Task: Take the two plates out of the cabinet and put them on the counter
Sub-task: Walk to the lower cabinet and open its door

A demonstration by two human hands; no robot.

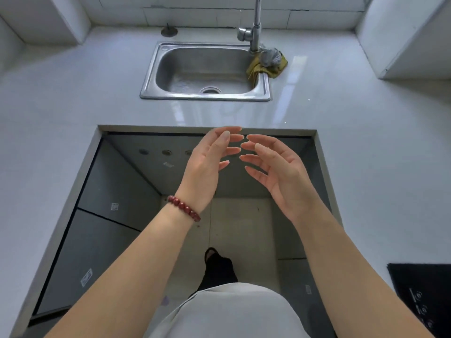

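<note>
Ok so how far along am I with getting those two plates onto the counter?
Done: nothing that shows. No plate sits on the white counter around the sink. In hand: nothing; your left hand and right hand are both open and empty, raised over the gap in the counter. Left: both plates, neither in view, have to come out of the cabinet and be set down.

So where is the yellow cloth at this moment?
In the head view, the yellow cloth lies on the right rim of the sink, at the foot of the faucet.
</note>
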